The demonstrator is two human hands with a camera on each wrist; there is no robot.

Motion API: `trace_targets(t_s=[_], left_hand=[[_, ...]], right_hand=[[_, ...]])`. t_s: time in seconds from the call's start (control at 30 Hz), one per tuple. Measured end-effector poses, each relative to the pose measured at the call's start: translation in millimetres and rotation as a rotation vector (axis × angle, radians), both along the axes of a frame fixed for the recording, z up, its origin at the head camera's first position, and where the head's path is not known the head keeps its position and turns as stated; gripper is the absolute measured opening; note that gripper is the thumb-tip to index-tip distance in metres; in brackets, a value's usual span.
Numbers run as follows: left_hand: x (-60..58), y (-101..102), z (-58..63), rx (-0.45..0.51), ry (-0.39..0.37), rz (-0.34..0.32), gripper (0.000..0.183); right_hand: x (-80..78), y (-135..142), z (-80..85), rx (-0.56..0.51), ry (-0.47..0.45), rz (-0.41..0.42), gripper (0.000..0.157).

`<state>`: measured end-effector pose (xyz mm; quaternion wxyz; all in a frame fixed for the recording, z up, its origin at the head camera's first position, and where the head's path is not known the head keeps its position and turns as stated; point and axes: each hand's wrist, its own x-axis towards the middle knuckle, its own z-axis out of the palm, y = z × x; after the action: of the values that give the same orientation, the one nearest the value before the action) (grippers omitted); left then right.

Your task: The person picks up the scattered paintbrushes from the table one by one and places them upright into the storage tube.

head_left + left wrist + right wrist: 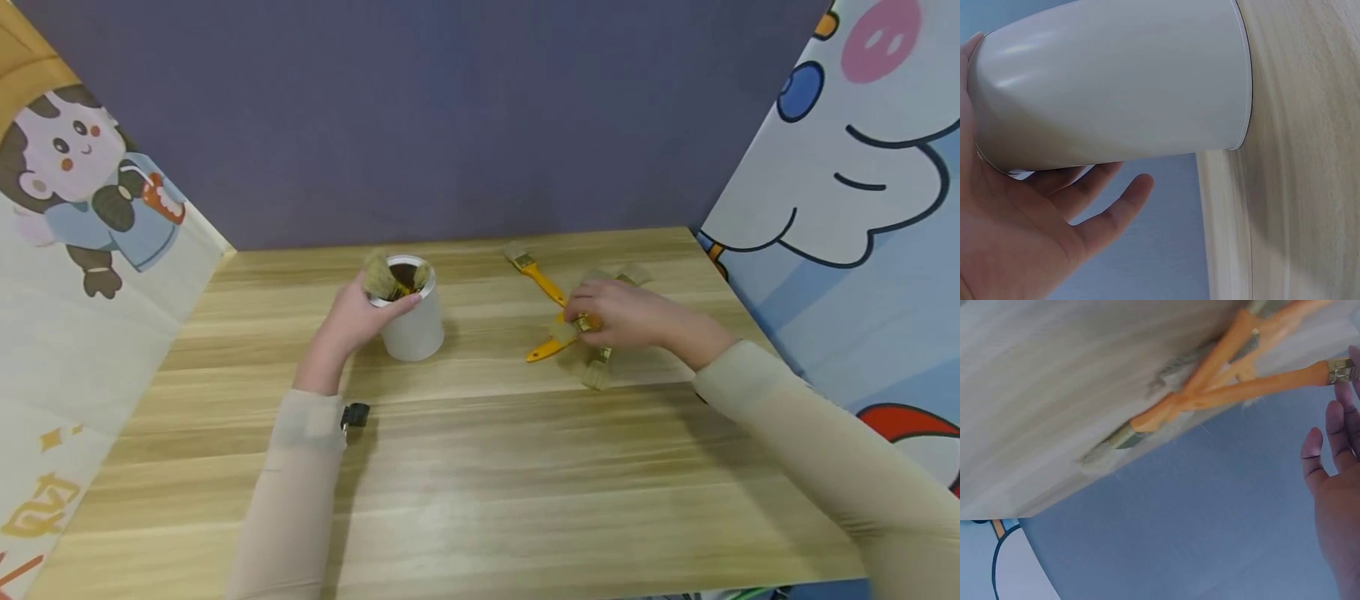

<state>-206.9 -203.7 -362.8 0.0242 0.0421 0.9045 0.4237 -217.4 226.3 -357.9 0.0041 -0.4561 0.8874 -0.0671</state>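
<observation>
My left hand (349, 321) grips a white can (414, 332) by its rim, the thumb across the near edge. Paintbrushes (380, 277) stand in the can, bristles up. In the left wrist view the can's wall (1122, 81) rises from the tabletop, and several fingers of the left hand (1029, 231) reach past it. Over a loose pile of yellow-handled paintbrushes, my right hand (633, 317) pinches one paintbrush near its metal ferrule (1339, 371). That brush's orange-looking handle (1266, 386) crosses others in the right wrist view. Part of the pile is hidden behind the hand.
One paintbrush (542, 279) lies at the back left of the pile, and another brush's bristles (597, 375) point toward the front. The wooden table (480, 483) meets a dark blue-grey panel (450, 125) behind. Cartoon-printed panels (862, 192) stand at both sides.
</observation>
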Motion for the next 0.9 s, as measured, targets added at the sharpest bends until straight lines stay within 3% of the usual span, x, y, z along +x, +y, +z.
trace_targets(t_s=[0.23,0.43,0.6,0.9], left_hand=[[-0.3,-2.1,-1.8,0.01,-0.017,0.003,0.107],[0.6,-0.9,0.8,0.004,-0.01,0.002,0.099],[1.8,-0.9,4.0,0.002,0.002,-0.001,0.092],[1.4,-0.4,1.5,0.014,0.007,-0.006,0.091]], right_hand=[[-11.1,-3.7,18.5,-0.142,-0.032,-0.082,0.025],[-24.2,-3.1,52.9,-0.368,-0.068,-0.23,0.025],[-37.2,-14.3,79.7,-0.529,-0.166,-0.335,0.019],[-57.0,-53.6,111.9,-0.742,-0.32,-0.316,0.023]])
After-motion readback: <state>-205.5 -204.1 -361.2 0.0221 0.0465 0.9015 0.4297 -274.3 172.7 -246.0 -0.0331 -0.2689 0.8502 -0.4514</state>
